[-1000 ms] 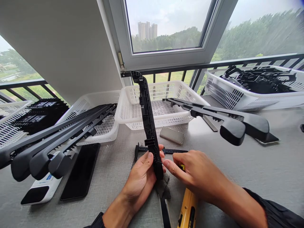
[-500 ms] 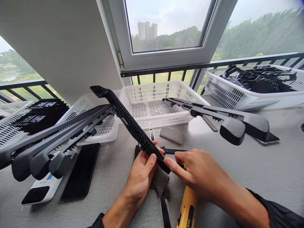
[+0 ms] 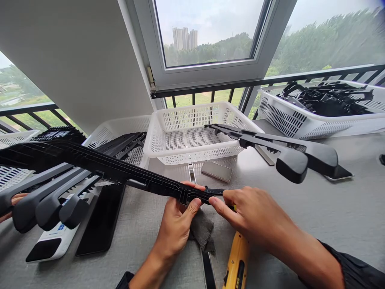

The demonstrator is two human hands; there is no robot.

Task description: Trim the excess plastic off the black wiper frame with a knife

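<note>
My left hand (image 3: 177,224) is closed around the right end of a long black plastic part (image 3: 120,166), thumb on top. The part reaches across to the left edge, over several grey-black trim pieces (image 3: 49,200). My right hand (image 3: 249,212) is closed at the part's right tip, its thumb touching it; a bit of yellow shows by its curled fingers, and what they hold is unclear. Below it lies a yellow tool (image 3: 237,261). A dark grey cloth (image 3: 202,229) hangs beneath my left hand over a metal strip-like stand (image 3: 207,267).
White baskets (image 3: 192,154) stand along the window; the right one (image 3: 325,124) holds black parts. Two trim pieces (image 3: 288,160) lean on the middle basket. A black phone (image 3: 100,220), a white device (image 3: 49,243) and a silver phone (image 3: 217,171) lie around. Another person's fingers (image 3: 18,198) show at left.
The long black part has swung down to the left, from steeply tilted to nearly level. Another person's fingers have appeared at the left trim pieces. My hands have barely moved.
</note>
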